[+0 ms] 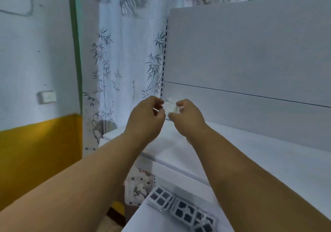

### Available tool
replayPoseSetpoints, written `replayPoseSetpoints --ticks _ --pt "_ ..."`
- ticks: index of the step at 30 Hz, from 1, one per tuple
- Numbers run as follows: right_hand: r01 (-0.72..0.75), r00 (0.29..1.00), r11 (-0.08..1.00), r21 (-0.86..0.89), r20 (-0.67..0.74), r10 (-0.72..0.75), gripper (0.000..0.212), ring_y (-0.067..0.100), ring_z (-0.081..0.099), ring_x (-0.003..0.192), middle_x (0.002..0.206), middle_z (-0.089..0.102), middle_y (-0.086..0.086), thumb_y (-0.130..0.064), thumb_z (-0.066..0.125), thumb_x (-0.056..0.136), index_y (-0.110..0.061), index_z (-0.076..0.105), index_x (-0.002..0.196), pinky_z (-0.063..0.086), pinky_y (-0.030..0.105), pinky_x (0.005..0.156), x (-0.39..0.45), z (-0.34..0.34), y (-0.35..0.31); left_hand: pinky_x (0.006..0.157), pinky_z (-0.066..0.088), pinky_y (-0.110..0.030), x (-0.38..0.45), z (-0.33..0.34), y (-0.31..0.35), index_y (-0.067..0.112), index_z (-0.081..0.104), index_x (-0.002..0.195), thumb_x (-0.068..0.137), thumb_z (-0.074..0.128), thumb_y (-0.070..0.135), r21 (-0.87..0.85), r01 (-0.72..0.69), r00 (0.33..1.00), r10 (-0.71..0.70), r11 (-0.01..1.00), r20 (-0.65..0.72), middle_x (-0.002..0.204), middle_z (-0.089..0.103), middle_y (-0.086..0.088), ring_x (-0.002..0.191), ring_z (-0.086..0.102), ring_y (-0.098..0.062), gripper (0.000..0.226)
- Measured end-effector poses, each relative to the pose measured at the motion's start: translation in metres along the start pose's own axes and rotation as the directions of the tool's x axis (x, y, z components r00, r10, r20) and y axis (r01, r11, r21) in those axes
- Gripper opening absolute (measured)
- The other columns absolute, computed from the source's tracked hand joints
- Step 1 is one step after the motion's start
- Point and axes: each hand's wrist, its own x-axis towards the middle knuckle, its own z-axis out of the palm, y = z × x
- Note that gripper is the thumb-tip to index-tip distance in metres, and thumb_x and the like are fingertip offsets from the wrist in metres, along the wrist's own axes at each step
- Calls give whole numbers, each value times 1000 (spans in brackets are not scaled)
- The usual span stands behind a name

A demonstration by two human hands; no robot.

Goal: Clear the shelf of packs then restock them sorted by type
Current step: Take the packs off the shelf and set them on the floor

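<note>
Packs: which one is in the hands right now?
The white pack at the upper shelf's back-left corner, pinched between left hand and right hand. The dark-celled packs lie untouched on the lower shelf.

A white shelf (232,151) spans the right of the frame — a small white pack (170,106) stands at its back left corner. On the lower shelf (143,219), bottom centre, lie dark-celled packs (180,206).

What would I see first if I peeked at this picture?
Two bare arms reach to the back left corner of a white shelf, where the left hand and right hand hold a small white pack between them. Lower down, packs with dark squares lie on another shelf.
</note>
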Motion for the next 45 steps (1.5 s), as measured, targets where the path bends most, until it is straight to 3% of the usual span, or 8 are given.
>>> replayPoseSetpoints --ticks 5,10,16,23,29,37,42,45 --pt "-123 991 987 -104 39 127 51 28 58 108 126 55 10 -17 63 87 -20 46 135 53 37 90 68 29 8 78 44 -24 83 25 -38 23 56 125 93 55 23 3 29 990 -29 1000 141 120 63 3 95 60 -12 32" --pt "-214 974 968 -132 44 222 50 32 57 112 127 56 14 -10 54 85 -17 47 134 50 41 97 108 48 23 64 47 -24 123 54 -70 29 41 144 87 58 13 12 230 866 -210 973 454 124 58 -10 93 63 -25 61" --pt "-219 964 961 170 -113 240 41 28 57 116 128 60 9 -6 48 90 -13 55 130 44 43 105 109 41 23 79 54 -32 119 51 -72 32 56 120 68 82 16 -167 238 915 -163 957 370 109 62 -4 91 62 -21 60" --pt "-10 994 983 182 -106 30 19 18 65 97 104 69 -3 -31 51 94 -25 66 103 54 44 91 53 4 4 75 61 -40 74 13 -25 10 58 109 90 70 25 -494 511 849 -323 703 419 98 71 -15 84 73 -28 27" --pt "29 999 936 350 -29 -20 39 15 67 90 103 67 -3 -53 69 81 -29 56 109 58 44 83 -20 -36 6 77 56 -39 -12 -21 34 4 69 98 96 60 29 -663 607 789 -432 438 437 85 70 -16 80 64 -30 26" --pt "129 985 920 369 62 -163 63 16 61 98 113 59 -3 -67 69 72 -32 46 119 55 39 86 -146 -48 -3 92 51 -52 -162 -65 96 38 56 122 74 52 81 -432 482 844 -536 762 -5 117 68 1 108 64 -25 64" --pt "74 967 863 500 174 -184 63 7 54 95 128 54 -6 -48 65 89 -28 33 140 46 16 76 -248 -29 -24 59 46 -9 -264 -109 112 33 53 117 100 50 34 -353 437 811 -532 827 -243 100 63 16 82 61 4 17" --pt "68 945 844 531 238 -226 62 0 52 90 122 48 -14 -41 63 92 -24 32 144 39 -1 58 -302 -18 -18 57 45 -7 -319 -125 111 39 55 108 101 50 27 -377 437 759 -560 816 -332 101 67 12 82 64 5 15"
